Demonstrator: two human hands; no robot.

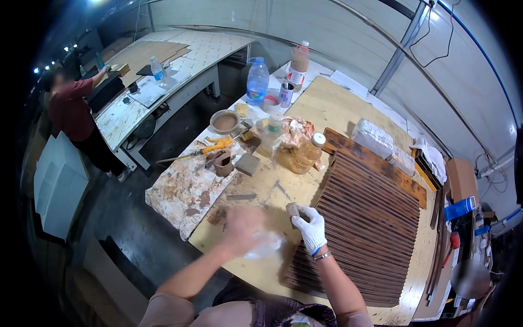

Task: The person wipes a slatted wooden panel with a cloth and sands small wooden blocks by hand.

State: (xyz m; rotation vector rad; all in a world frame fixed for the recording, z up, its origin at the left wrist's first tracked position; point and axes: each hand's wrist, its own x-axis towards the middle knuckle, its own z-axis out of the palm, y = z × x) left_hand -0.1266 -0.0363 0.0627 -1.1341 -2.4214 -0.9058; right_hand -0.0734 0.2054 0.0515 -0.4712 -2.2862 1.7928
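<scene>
My right hand [311, 229], in a white knit glove, grips a small grey-brown block [292, 209] by the left edge of the ribbed dark brown panel [365, 229]. My bare left hand [244, 226] is smeared by motion above the near side of the yellowish tabletop [218, 245]. Just beside it is a blurred whitish, see-through thing [264, 245]; whether the hand holds it I cannot tell. Two thin grey strips lie beyond the left hand, one of them a flat strip [242, 197]. A grey rectangular block [247, 164] rests farther back.
A stained white cloth [185, 191] covers the left corner, with a yellow-handled tool [218, 144] above it. Behind stand a bottle of amber liquid [305, 157], crumpled rags [294, 131], a bowl [224, 122] and a large water bottle [257, 82]. A co-worker [71, 103] stands at another table.
</scene>
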